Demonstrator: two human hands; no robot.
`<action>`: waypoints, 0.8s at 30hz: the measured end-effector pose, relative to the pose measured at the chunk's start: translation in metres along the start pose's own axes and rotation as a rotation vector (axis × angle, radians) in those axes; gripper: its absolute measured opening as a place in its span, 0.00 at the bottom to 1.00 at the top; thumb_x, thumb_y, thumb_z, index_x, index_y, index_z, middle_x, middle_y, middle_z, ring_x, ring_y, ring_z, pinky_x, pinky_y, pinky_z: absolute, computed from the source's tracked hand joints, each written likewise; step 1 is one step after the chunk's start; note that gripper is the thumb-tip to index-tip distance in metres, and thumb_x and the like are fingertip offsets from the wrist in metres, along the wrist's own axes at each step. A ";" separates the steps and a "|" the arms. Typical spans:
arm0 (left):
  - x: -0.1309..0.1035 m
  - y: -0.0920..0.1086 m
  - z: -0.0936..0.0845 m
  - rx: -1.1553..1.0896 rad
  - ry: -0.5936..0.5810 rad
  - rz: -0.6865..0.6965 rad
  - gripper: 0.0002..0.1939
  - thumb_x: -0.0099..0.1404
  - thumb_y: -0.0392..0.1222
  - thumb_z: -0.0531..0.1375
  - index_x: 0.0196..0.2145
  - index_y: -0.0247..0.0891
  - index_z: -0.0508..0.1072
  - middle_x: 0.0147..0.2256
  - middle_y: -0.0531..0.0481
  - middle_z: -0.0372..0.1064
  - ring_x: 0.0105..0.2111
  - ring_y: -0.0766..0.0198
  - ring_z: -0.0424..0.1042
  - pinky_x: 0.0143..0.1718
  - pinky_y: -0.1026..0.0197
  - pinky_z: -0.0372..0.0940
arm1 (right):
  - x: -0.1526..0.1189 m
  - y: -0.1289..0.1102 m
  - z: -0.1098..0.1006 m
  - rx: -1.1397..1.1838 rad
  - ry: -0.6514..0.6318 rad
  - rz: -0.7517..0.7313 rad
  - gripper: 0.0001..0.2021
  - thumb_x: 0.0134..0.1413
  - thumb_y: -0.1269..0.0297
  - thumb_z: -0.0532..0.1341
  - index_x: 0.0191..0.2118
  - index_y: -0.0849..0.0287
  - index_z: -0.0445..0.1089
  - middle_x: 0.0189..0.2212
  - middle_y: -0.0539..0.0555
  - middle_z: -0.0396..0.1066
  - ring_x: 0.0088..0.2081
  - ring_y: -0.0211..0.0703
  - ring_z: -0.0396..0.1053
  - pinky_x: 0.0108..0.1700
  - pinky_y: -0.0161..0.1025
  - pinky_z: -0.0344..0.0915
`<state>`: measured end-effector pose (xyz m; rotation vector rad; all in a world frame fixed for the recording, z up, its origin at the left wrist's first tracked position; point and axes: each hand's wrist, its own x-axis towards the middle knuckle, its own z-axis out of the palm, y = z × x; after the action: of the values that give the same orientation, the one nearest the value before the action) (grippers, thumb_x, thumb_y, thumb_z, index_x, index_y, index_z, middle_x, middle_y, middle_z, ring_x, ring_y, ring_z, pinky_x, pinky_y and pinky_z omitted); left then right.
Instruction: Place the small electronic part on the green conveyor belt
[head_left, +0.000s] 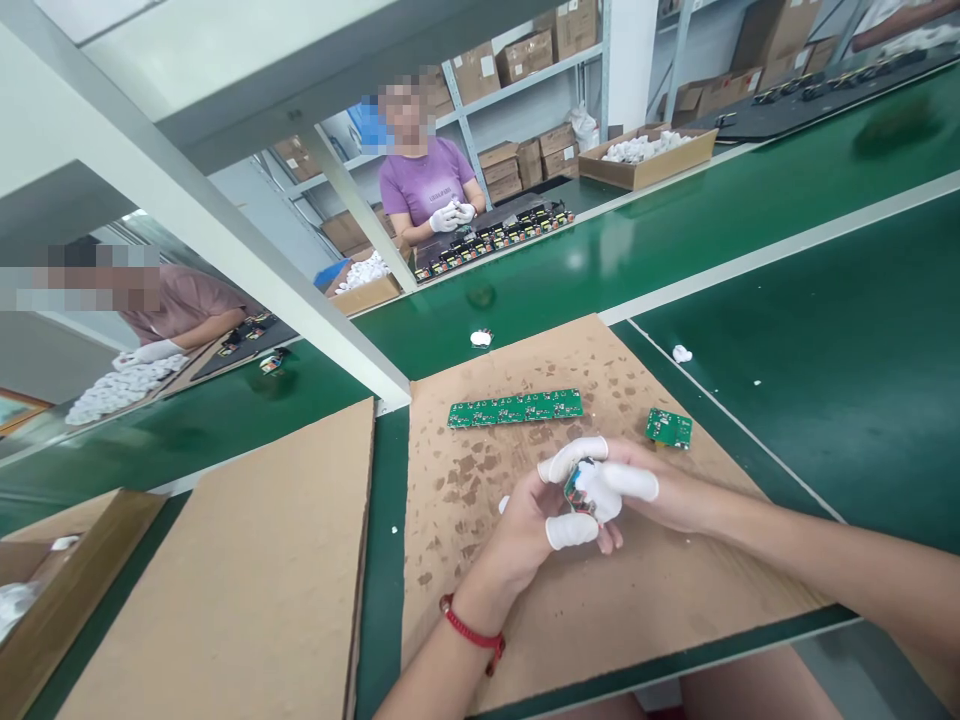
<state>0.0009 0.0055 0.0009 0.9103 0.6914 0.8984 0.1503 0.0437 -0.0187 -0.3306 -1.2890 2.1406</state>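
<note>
My left hand grips a small circuit board with components on it, above a cardboard sheet. White finger cots cover some of my fingertips. From the other side my right hand closes round the same board, its thumb against a white putty-like lump on the board. Fingers partly hide both board and lump. Beyond my hands a long green panel of joined circuit boards lies on the cardboard. To the right rests a single green circuit board.
A conveyor belt runs across beyond the cardboard, carrying a board with white material. A white post slants down at left. Another cardboard sheet lies left. A white scrap sits at right. Two co-workers sit across the belt.
</note>
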 end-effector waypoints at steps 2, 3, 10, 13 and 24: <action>0.000 0.000 0.000 -0.013 -0.011 0.011 0.18 0.46 0.38 0.70 0.34 0.35 0.71 0.24 0.54 0.71 0.21 0.65 0.72 0.25 0.63 0.66 | 0.000 -0.002 0.000 -0.003 -0.039 0.002 0.15 0.53 0.58 0.64 0.43 0.61 0.67 0.23 0.48 0.71 0.18 0.35 0.70 0.20 0.29 0.67; 0.001 0.000 0.000 -0.012 -0.019 0.013 0.17 0.45 0.38 0.71 0.34 0.35 0.71 0.24 0.54 0.71 0.21 0.65 0.72 0.25 0.64 0.66 | -0.001 -0.002 0.000 0.007 -0.056 0.000 0.13 0.53 0.61 0.64 0.42 0.60 0.67 0.24 0.48 0.72 0.18 0.34 0.70 0.20 0.28 0.66; -0.001 -0.002 -0.003 -0.020 -0.020 0.010 0.22 0.44 0.38 0.71 0.38 0.35 0.71 0.23 0.54 0.71 0.20 0.66 0.71 0.25 0.62 0.67 | -0.001 -0.001 0.001 0.005 -0.060 -0.039 0.18 0.61 0.51 0.56 0.45 0.62 0.67 0.24 0.52 0.73 0.20 0.37 0.72 0.21 0.31 0.68; -0.001 -0.002 -0.002 -0.031 -0.042 0.005 0.24 0.44 0.38 0.71 0.40 0.35 0.71 0.23 0.53 0.72 0.21 0.64 0.72 0.26 0.62 0.67 | -0.002 -0.004 0.001 -0.015 -0.059 -0.030 0.16 0.60 0.52 0.58 0.44 0.61 0.68 0.25 0.50 0.72 0.18 0.36 0.70 0.18 0.29 0.66; -0.002 -0.005 -0.005 -0.057 -0.060 0.034 0.18 0.48 0.40 0.69 0.37 0.35 0.73 0.26 0.52 0.72 0.21 0.64 0.72 0.28 0.60 0.66 | -0.002 -0.007 0.003 0.084 -0.046 -0.041 0.28 0.59 0.41 0.52 0.53 0.59 0.65 0.25 0.52 0.74 0.19 0.41 0.71 0.21 0.34 0.67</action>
<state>-0.0021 0.0039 -0.0049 0.8967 0.5976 0.9134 0.1528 0.0426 -0.0114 -0.2196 -1.2163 2.1714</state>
